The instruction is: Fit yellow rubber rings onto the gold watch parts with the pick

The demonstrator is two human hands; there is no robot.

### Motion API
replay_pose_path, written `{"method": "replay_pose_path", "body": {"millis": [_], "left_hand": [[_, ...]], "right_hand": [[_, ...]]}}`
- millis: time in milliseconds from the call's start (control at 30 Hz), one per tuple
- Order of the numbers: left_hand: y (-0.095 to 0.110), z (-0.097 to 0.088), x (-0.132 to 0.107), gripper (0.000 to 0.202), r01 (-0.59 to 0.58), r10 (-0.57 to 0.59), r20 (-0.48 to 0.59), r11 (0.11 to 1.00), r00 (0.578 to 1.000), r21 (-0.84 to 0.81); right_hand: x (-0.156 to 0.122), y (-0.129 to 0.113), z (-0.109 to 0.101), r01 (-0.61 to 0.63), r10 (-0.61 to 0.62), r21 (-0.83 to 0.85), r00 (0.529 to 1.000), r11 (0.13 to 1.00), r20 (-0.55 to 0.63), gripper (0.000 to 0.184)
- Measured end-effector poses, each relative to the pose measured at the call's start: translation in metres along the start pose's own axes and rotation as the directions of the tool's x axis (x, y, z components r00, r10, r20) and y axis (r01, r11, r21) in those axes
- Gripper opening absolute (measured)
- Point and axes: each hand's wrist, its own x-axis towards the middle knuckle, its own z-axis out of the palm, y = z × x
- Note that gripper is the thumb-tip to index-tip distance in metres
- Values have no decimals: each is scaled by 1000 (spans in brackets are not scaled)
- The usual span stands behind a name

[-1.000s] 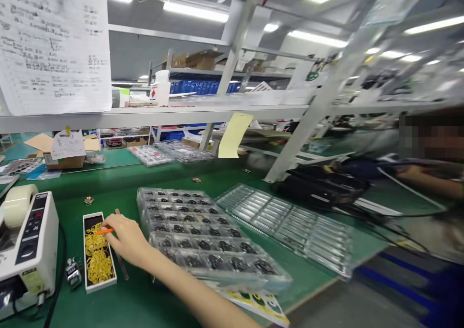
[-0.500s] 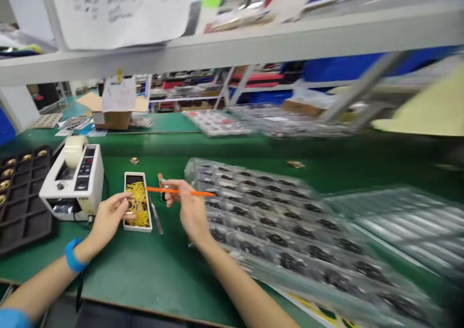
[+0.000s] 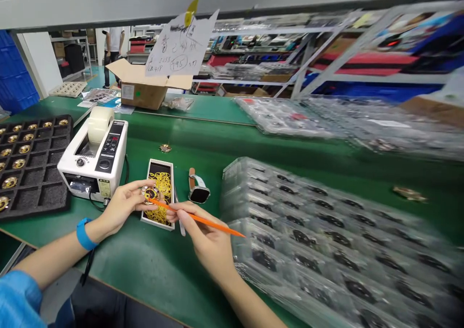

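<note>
My left hand [image 3: 121, 207] pinches a round gold-and-silver metal part [image 3: 150, 192], like a watch case, at its edge. Between the fingers of my right hand [image 3: 212, 245] is a slim orange pointed stick [image 3: 213, 224]; its left end meets the face of the metal part. Both hands are above the left part of the bench, over or beside a narrow white box [image 3: 156, 223]. Yellow rings [image 3: 163, 182] lie heaped in that box, partly covered by my fingers. Tweezers [image 3: 181, 228] lie along the box's right side, mostly hidden by my right hand.
A white tape dispenser [image 3: 96, 154] stands left, beside a black compartment tray [image 3: 54, 192] of gold parts. A smartwatch [image 3: 199, 194] lies behind my right hand. Stacked clear plastic trays [image 3: 290, 221] fill the right. Loose metal parts [image 3: 165, 148] lie farther back.
The camera view has shifted, showing more of the left side. The orange stick's end has come from beside the metal part onto its face. Both hands keep their hold.
</note>
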Motion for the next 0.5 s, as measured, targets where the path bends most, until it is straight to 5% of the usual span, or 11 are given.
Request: {"method": "replay_pose_path", "body": {"millis": [67,167,300,367,500], "left_hand": [[1,0,0,37,12,-12,2,1000,1000,-7],[3,0,1,42,6,-6,-7,1000,1000,-23],[2,1,3,47,19,-18,-56,1000,998,20],[0,1,3,42,33,-31,-66,999,997,30],[-4,2,2,38,-2,4,-52,999,999,41]], "right_hand": [[4,-1,-3,27,-27,0,999,1000,42,21],[7,-2,-7,260,-236,-130,956,957,173,22],[7,-1,-10,617,-485,-288,769,732,417,34],[6,0,-9,693,-550,-336,715,638,431,35],[1,-3,-5,612,-589,-411,783,675,199,37]]}}
